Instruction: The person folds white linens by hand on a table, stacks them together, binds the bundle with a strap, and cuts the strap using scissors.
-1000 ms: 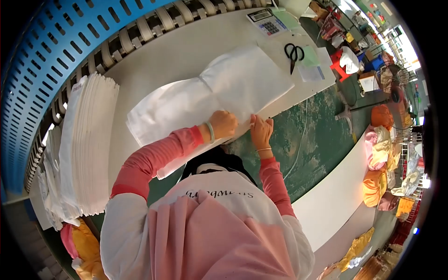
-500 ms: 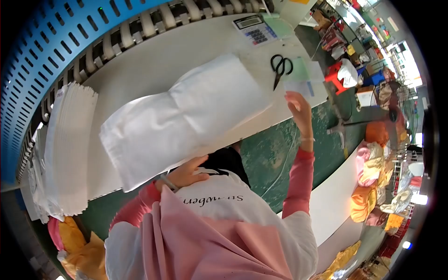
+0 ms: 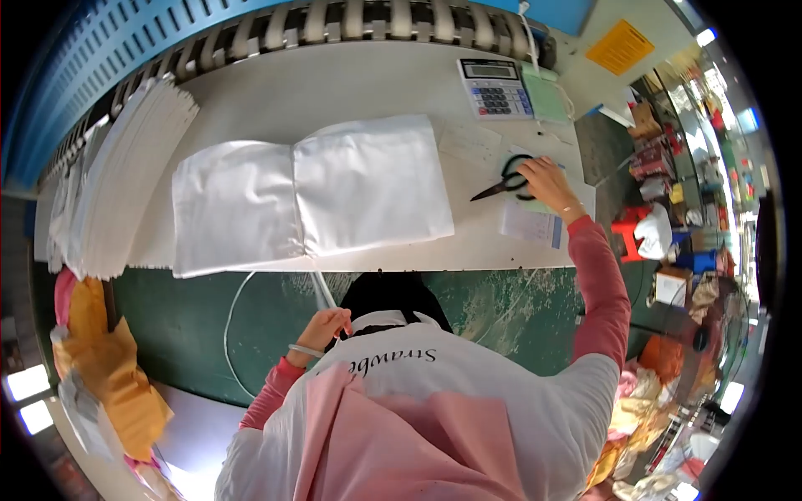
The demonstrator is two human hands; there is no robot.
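Note:
A bundle of folded white fabric (image 3: 368,188) lies on the table, drawn in across its middle. A thin white strip (image 3: 322,290) runs from the table edge below that middle down to my left hand (image 3: 327,327). The fingers of this hand are closed on the strip, close to my body. At the right, my right hand (image 3: 549,185) has its fingers curled on a handle of the black scissors (image 3: 505,185). Their blades point left toward the bundle. Under and beside them lie paper slips (image 3: 530,227). My right palm is hidden from view.
A tall stack of folded white fabric (image 3: 134,179) stands at the left. A calculator (image 3: 494,90) and a green pad (image 3: 545,96) lie at the back right. Rollers of a blue machine (image 3: 359,21) border the far edge. Yellow cloth (image 3: 109,342) hangs at lower left.
My right hand has reached onto the scissors, which have turned so the blades point more to the left. My left hand has closed on the strip. The view has turned and shifted.

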